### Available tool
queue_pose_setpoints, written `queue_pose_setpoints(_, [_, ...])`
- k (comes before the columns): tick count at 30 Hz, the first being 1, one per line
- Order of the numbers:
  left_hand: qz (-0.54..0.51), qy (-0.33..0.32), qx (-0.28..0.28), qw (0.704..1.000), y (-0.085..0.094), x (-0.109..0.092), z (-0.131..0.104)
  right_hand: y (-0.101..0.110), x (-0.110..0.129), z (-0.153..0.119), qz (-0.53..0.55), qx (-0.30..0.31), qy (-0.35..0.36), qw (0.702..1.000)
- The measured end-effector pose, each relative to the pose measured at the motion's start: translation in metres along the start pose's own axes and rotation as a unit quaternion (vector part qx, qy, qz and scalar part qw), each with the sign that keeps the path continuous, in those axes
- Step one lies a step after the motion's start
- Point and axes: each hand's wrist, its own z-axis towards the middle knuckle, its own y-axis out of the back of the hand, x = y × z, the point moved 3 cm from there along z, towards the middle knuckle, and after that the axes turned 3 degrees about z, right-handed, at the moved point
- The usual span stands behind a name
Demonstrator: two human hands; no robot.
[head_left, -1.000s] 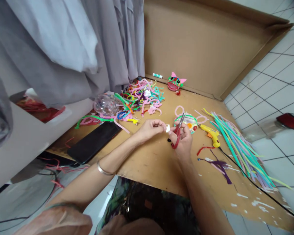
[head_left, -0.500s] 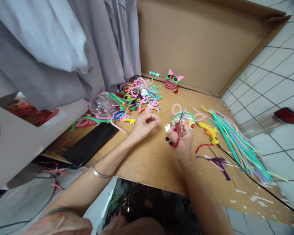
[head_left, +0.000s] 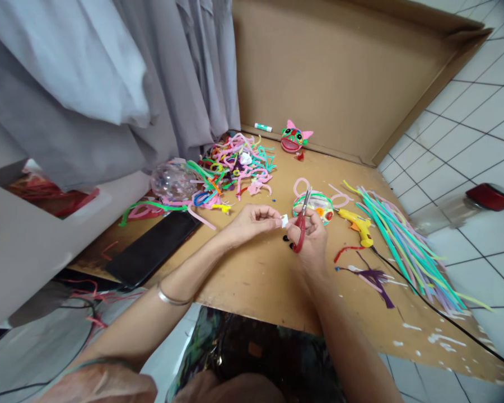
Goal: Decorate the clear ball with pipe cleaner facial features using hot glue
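A small white piece [head_left: 284, 221], perhaps paper, is pinched in the fingertips of my left hand [head_left: 256, 223]. Red-handled scissors [head_left: 301, 230] are in my right hand [head_left: 315, 238], their blades pointing up and away from me. The right thumb is close to the white piece; whether it touches is unclear. Just beyond the right hand lies a round craft face [head_left: 324, 202] edged in green, with pink loops [head_left: 301, 186] by it, partly hidden by fingers and scissors. Small black round pieces [head_left: 285, 238] sit on the table beside the scissor handles.
To the right are a yellow glue gun [head_left: 360, 225] with a black cord and a bundle of pipe cleaners [head_left: 407, 246]. A black flat case [head_left: 155, 246], a clear ball [head_left: 174, 180] and tangled pipe cleaners [head_left: 235, 162] lie left. A finished-looking face [head_left: 293, 139] stands at the back.
My left hand has moved right to the white piece, which was by my right hand, and now pinches it. The scissors have shifted slightly left.
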Motion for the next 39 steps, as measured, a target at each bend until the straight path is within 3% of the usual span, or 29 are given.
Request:
queue_pose_setpoints(8, [0.056, -0.024, -0.004, 0.998, -0.002, -0.003, 0.0, 0.002, -0.002, 0.002, -0.024, 0.011, 0.009, 1.0])
queue_pose_setpoints(14, [0.079, -0.003, 0.023, 0.997, -0.002, -0.002, -0.002, 0.0, -0.004, 0.004, -0.029, 0.029, 0.038, 0.998])
queue_pose_setpoints(19, [0.085, -0.003, 0.015, 0.996, -0.003, 0.003, 0.0, -0.002, -0.002, 0.002, -0.036, 0.047, 0.057, 0.997])
queue_pose_setpoints(23, [0.01, -0.013, -0.06, 0.998, -0.001, 0.0, 0.002, -0.005, 0.005, -0.004, -0.037, 0.071, 0.08, 0.994])
queue_pose_setpoints(27, [-0.154, 0.007, -0.111, 0.982, 0.004, -0.001, 0.004, -0.008, -0.001, -0.007, -0.062, 0.122, 0.067, 0.988])
queue_pose_setpoints(30, [-0.25, 0.034, -0.113, 0.961, 0.005, 0.001, 0.005, -0.009, -0.01, -0.008, -0.135, 0.147, 0.074, 0.977])
queue_pose_setpoints(33, [-0.282, 0.048, -0.1, 0.953, 0.001, 0.003, 0.005, -0.011, -0.015, -0.01, -0.199, 0.144, 0.095, 0.965])
queue_pose_setpoints(39, [-0.253, 0.017, -0.097, 0.962, -0.009, 0.004, 0.001, -0.016, -0.012, -0.012, -0.139, 0.151, 0.088, 0.975])
